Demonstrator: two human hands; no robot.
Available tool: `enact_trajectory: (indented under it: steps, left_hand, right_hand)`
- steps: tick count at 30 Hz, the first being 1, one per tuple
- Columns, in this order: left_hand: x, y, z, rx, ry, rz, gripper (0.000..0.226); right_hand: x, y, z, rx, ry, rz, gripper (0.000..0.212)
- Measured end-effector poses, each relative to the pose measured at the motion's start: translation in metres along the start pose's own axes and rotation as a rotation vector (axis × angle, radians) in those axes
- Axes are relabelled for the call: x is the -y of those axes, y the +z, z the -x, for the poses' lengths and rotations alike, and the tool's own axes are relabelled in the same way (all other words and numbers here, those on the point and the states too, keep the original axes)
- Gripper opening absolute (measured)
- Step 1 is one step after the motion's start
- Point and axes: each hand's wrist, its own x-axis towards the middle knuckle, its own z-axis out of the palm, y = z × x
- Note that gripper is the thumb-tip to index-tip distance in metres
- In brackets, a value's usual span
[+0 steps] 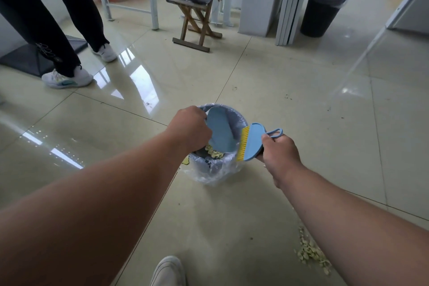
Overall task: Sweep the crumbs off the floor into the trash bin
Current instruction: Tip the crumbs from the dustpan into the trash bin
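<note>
Centre frame, the left hand [189, 129] grips the tilted pale-blue plastic dustpan [219, 131], emptying it over the small bag-lined trash bin [212, 169]. The right hand [279, 150] is closed on the blue yellow-bristled hand brush [251, 143]. Yellowish crumbs [311, 253] lie at lower right; sweeping them likely comes next.

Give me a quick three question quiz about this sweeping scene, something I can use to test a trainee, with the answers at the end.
1. True or false: the left hand tilts the blue dustpan over the small lined bin.
2. What does the right hand hold? A) a sponge B) a blue brush with yellow bristles C) a cloth
3. Fill in: crumbs still on the floor lie in a pile under the person's ______ forearm.

Key:
1. True.
2. B, the brush, held beside the bin's rim.
3. Right; the crumb pile lies there, and more crumbs are already inside the bin.
</note>
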Motion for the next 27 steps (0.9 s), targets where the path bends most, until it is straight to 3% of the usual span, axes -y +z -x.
enact_trajectory:
  steps: [4, 8, 12, 19, 23, 27]
  left_hand:
    - [-0.018, 0.007, 0.007, 0.006, 0.09, 0.18, 0.041]
    - [-0.039, 0.019, 0.017, 0.054, 0.093, 0.358, 0.03]
    - [-0.06, 0.047, 0.024, 0.117, 0.109, 0.336, 0.021]
    - [-0.074, 0.125, 0.053, 0.188, 0.155, 0.258, 0.039]
    - [-0.053, 0.175, 0.059, 0.267, 0.06, 0.258, 0.045]
    - [-0.029, 0.206, 0.058, 0.243, -0.02, 0.227, 0.041]
  right_hand:
    - [0.008, -0.032, 0.005, -0.103, 0.006, -0.127, 0.017]
    - [0.016, -0.079, 0.009, -0.248, 0.005, -0.19, 0.017]
    - [0.01, -0.126, 0.016, -0.328, 0.019, -0.239, 0.013]
    - [-0.054, -0.174, 0.017, -0.36, 0.168, -0.259, 0.011]
    - [-0.105, -0.179, 0.013, -0.349, 0.281, -0.224, 0.011]
    - [-0.151, -0.171, 0.001, -0.322, 0.36, -0.154, 0.021]
